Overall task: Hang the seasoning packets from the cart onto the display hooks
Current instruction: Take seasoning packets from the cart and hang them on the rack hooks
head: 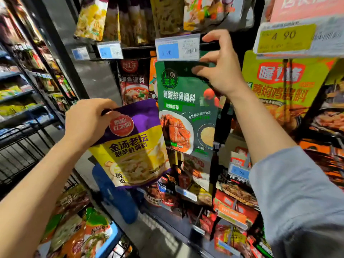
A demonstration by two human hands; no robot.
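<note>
Landmark: the green seasoning packet point(184, 108) hanging at the centre of the display, directly below a price tag point(177, 49) with a blue panel reading 5.90.

Right hand point(220, 67): raised to the top right corner of the green seasoning packet, thumb and curled fingers pinching that upper edge just below and to the right of the price tag. Whether the packet's hole already sits on a hook cannot be told; the hand and tag cover that spot.

Left hand point(87, 123): down and left of the green packet, gripping a purple-and-yellow packet point(134, 144) by its top left corner, fingers curled over the edge. This packet hangs tilted from the hand, and its right edge overlaps the lower left part of the green packet in this view.

Containers: far below and left of the green packet, at the bottom left corner, the cart point(109, 244) with a blue rim holds a loose heap of mixed packets point(78, 226) in orange, green and white, lying flat and overlapping.

Display: to the right of the green packet hangs a yellow-green packet point(283, 86) under a yellow tag point(285, 39) reading 4.90. Below the green packet, further rows of red and dark packets point(232, 200) hang. Left of it, a dark red packet point(133, 81) hangs partly hidden.
</note>
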